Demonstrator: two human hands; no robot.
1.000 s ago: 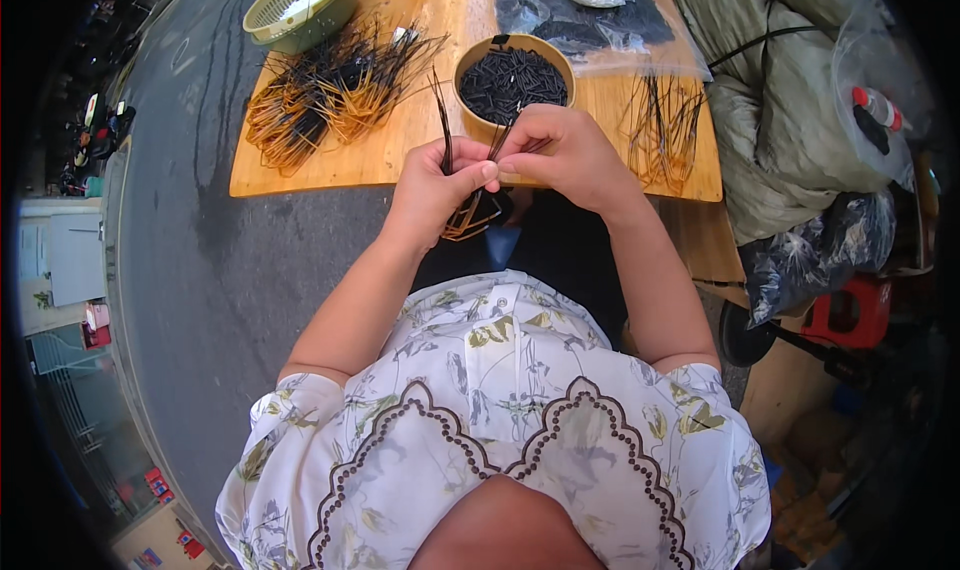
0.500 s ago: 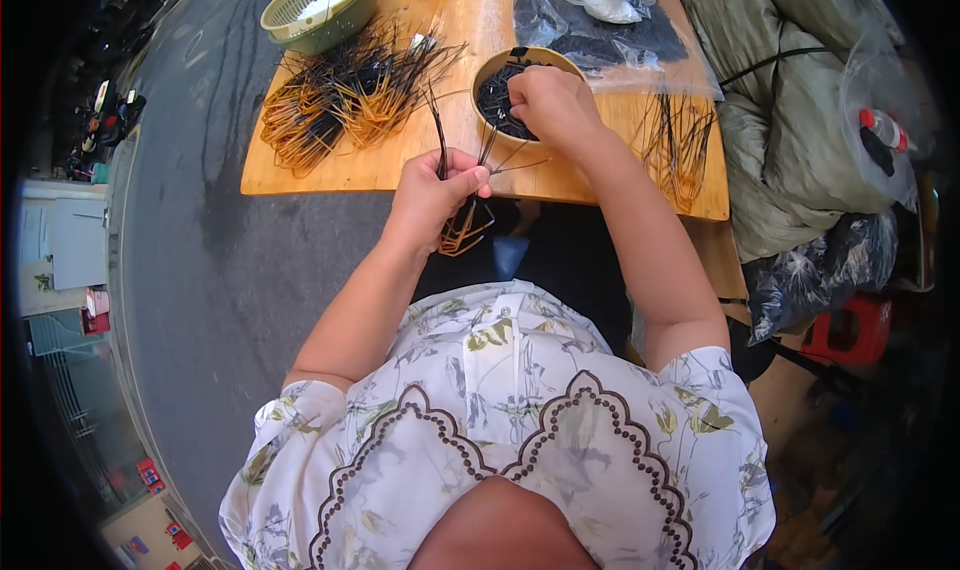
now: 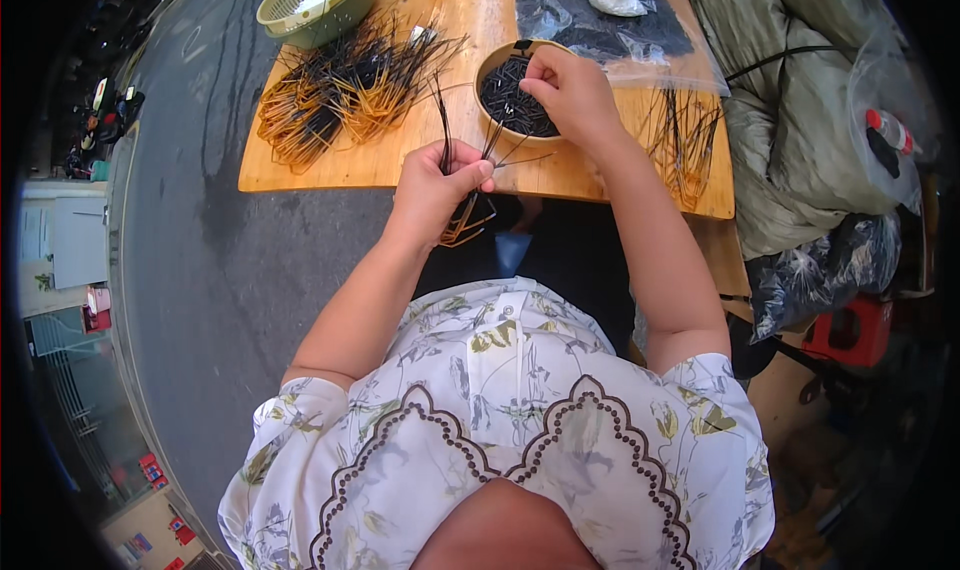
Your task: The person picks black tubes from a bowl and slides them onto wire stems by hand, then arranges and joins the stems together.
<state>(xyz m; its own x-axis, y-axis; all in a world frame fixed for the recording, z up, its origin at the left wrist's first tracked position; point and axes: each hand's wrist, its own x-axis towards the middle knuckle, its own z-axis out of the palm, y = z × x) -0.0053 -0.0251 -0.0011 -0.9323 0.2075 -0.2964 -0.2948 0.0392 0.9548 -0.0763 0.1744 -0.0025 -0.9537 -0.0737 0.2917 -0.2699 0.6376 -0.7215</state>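
My left hand (image 3: 440,185) is closed around a bunch of thin wires (image 3: 468,220), dark at the upper ends and bent orange at the lower ends. A few dark ends fan out past my thumb and fingertips. My right hand (image 3: 575,95) hovers at the right rim of a round bowl (image 3: 483,120) full of short black tubes (image 3: 515,90). Thumb and forefinger are pinched together there; whatever sits between them is too small to make out. At the left of the wooden table (image 3: 350,178) lies a large heap of similar orange-and-black wires (image 3: 335,105).
A green basket (image 3: 335,20) with white contents stands at the back left. Clear plastic bags (image 3: 610,30) holding dark pieces lie behind the bowl. A smaller wire bunch (image 3: 688,155) rests at the table's right end, beside big grey-green sacks (image 3: 790,130).
My right hand has lifted out of the bowl's middle and shifted right, with its fingers pinched, uncovering more black tubes. The left hand keeps its hold on the wires.
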